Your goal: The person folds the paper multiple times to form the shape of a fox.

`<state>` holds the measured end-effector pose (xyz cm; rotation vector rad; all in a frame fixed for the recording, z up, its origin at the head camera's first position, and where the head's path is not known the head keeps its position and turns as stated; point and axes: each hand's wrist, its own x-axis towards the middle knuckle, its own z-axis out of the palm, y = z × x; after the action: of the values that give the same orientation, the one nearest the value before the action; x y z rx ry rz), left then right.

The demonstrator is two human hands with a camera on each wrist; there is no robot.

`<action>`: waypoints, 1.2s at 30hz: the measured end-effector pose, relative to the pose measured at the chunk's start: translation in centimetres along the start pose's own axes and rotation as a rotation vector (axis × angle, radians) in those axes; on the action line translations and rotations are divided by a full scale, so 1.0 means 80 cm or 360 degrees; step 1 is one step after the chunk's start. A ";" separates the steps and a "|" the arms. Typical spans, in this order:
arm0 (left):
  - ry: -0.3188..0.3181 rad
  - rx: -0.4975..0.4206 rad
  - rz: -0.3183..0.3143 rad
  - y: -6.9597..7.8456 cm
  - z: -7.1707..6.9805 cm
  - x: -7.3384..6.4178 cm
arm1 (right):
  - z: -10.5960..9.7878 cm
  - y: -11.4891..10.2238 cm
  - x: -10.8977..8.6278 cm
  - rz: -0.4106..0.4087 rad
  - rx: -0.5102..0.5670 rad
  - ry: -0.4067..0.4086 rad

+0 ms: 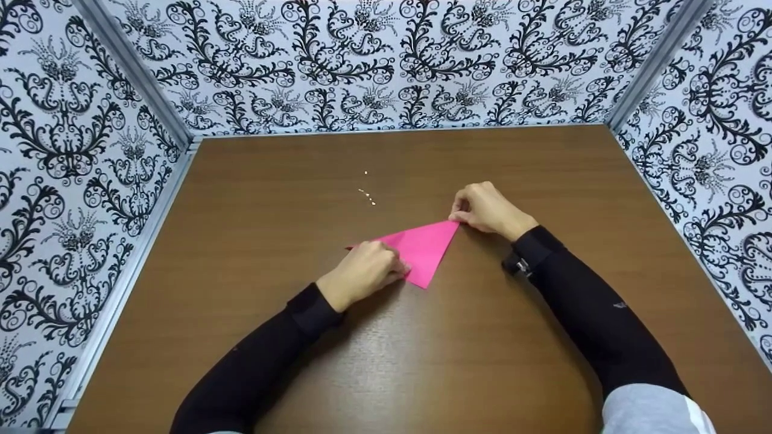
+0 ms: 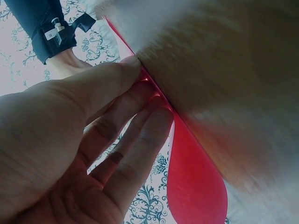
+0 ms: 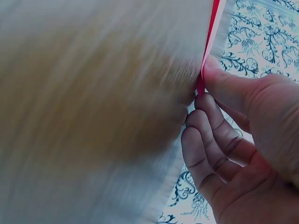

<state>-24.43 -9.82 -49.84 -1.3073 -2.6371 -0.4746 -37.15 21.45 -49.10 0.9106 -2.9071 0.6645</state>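
Observation:
A folded sheet of pink paper lies near the middle of the brown table, one point aimed toward the person. My left hand grips its left part, covering much of that side. The left wrist view shows the thumb at the paper's edge, fingers tucked against it, and a rounded, unpressed loop of paper bulging out below. At the upper right corner, my right hand pinches the paper. Seen from the right wrist, thumb and forefinger meet at the narrow end of the paper strip.
Several tiny pale specks lie on the table beyond the paper. Walls with a black-and-white scroll pattern close off the back and both sides, with grey metal posts at the corners.

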 end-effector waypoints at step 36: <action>-0.0050 0.0059 -0.0047 0.004 -0.004 -0.002 | -0.018 -0.069 -0.039 -0.0117 0.0160 0.0175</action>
<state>-24.11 -9.87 -49.56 -1.2766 -2.6807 -0.4104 -31.70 19.67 -46.09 0.9530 -2.7522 0.8337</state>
